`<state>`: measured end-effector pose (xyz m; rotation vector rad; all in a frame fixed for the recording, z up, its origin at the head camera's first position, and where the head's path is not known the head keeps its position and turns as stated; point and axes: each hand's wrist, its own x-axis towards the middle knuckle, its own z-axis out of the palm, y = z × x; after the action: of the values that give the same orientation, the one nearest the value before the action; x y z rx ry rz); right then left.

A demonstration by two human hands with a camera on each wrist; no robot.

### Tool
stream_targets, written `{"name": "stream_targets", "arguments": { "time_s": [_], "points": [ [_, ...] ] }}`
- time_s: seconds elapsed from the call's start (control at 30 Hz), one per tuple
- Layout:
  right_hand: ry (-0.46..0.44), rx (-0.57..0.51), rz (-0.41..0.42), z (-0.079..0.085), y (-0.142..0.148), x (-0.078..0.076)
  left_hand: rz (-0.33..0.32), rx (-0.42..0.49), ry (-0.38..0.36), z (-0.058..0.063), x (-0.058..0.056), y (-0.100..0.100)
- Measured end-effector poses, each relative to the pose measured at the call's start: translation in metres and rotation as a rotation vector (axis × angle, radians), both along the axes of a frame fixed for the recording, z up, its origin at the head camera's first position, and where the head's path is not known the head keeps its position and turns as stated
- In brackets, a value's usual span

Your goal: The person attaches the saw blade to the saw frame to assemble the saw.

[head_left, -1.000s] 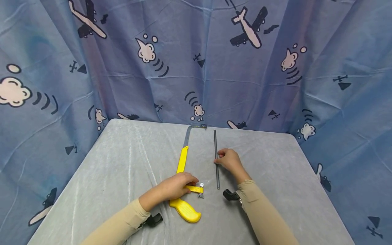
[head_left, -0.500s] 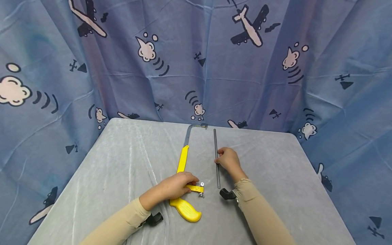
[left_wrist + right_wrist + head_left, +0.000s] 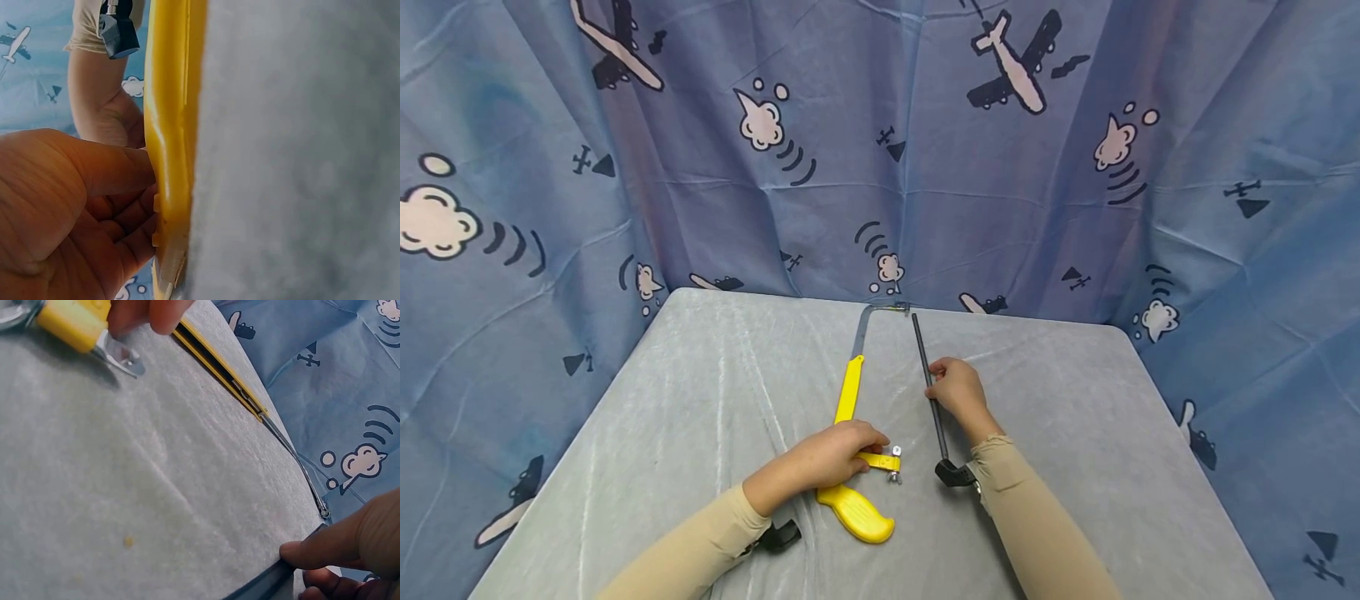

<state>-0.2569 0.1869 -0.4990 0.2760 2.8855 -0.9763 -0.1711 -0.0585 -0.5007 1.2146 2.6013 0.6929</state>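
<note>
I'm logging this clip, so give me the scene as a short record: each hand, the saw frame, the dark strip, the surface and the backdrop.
Left hand: grips the saw frame near its yellow handle
Right hand: pinches the dark strip around mid-length
Saw frame: on the table, no blade visible between its ends
Dark strip: right of the frame; whether lifted, unclear
Surface: pale grey table
Backdrop: blue curtain with airplane prints

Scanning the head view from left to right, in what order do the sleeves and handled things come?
Left sleeve → saw frame → rod → right sleeve. Left out for overlap: left hand, on the saw frame, and right hand, on the rod.
</note>
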Motion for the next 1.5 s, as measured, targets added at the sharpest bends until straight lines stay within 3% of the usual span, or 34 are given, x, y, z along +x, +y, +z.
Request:
{"name": "stream_targets", "arguments": {
  "time_s": [0.17, 0.23, 0.43, 0.57, 0.87, 1.13, 1.5],
  "points": [
    [0.011, 0.012, 0.016, 0.002, 0.000, -0.002, 0.001, -0.001, 0.011, 0.000, 0.000, 0.001],
    [0.002, -0.035, 0.011, 0.002, 0.000, -0.003, 0.002, -0.001, 0.012, 0.001, 0.000, 0.001],
    [-0.108, -0.334, -0.074, 0.004, 0.007, -0.004, 0.001, -0.008, 0.001, 0.000, 0.000, 0.002],
    [-0.182, -0.531, -0.089, 0.006, 0.011, -0.001, 0.002, -0.006, -0.003, 0.000, -0.001, 0.002],
    [-0.239, -0.759, -0.073, 0.005, 0.017, -0.001, 0.001, 0.000, -0.002, -0.001, -0.001, 0.001],
    [-0.279, -0.862, -0.072, 0.008, 0.009, -0.002, 0.001, -0.005, -0.006, -0.002, -0.001, 0.000],
    [-0.287, -0.874, -0.066, 0.003, -0.004, -0.004, 0.006, -0.015, -0.008, -0.002, -0.001, 0.001]
  ]
}}
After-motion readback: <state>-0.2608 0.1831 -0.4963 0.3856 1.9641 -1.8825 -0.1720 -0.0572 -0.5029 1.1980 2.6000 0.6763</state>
